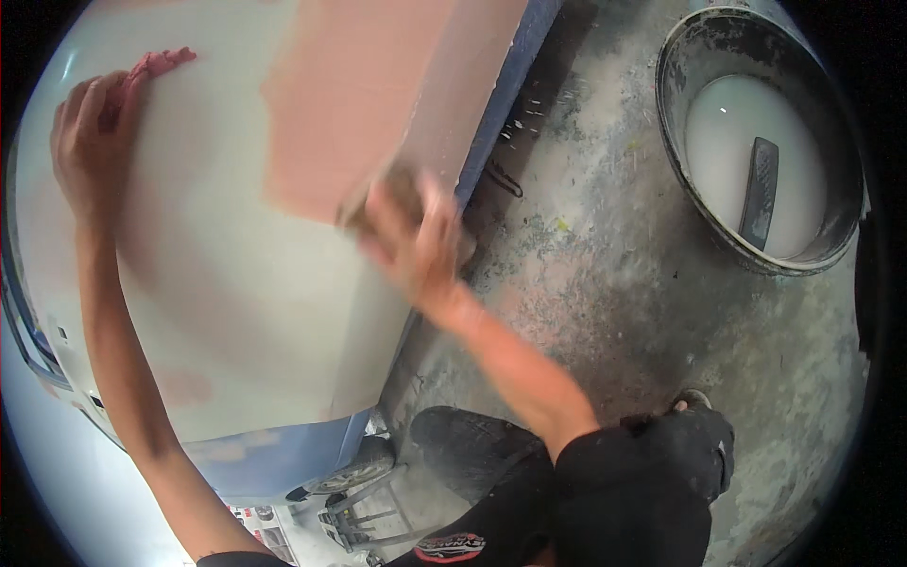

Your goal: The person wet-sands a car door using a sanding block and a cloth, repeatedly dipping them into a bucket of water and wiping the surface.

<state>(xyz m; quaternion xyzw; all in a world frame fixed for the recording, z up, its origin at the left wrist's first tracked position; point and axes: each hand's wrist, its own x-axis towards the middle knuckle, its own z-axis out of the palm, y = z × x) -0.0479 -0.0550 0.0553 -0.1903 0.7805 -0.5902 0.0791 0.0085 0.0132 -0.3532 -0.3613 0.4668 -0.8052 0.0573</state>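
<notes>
A car door-like panel, pale greenish-white with a large pinkish patch, stretches across the left half of the head view. My left hand rests on its far left part, fingers curled round a crumpled pink-red cloth. Near the panel's right edge, my right hand is smeared by motion. Its fingers close over a brownish sanding pad held against the panel at the lower edge of the pinkish patch. The pad's exact make is too blurred to tell.
A black bucket of milky liquid stands at the far right, a dark long block leaning in it. Below the panel are a blue body part, a wheel and a grey metal stand. The concrete floor is stained.
</notes>
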